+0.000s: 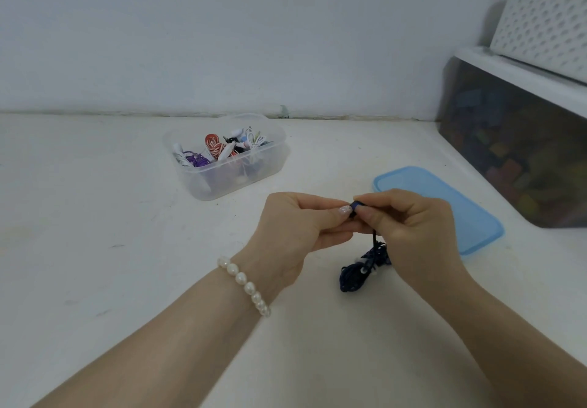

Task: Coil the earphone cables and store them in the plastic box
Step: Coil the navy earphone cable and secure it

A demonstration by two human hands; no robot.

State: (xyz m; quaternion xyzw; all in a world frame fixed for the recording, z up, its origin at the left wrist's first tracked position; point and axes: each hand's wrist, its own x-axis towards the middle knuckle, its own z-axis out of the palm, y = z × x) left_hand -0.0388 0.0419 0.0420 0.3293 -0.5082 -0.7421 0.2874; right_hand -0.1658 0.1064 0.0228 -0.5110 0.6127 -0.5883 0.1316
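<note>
Both sets of fingertips (344, 210) are pinched on one end of the dark blue earphone cable (365, 268), left hand (295, 226) and right hand (409, 226) meeting mid-air, I'd guess to start the coil. The rest hangs in a tangle onto the table (111, 249). The plastic box (222, 182) sits open beyond, already holding coils, with its blue lid (444, 198) off beside my right hand.

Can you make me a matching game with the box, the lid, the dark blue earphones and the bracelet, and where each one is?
1 plastic box
2 blue lid
3 dark blue earphones
4 pearl bracelet

A on the left wrist
B dangling from both hands
C flat on the table, right of the hands
D beyond the hands, holding coiled cables

Pairs: 1-D, 2-C, 3-B, 4-A
</note>
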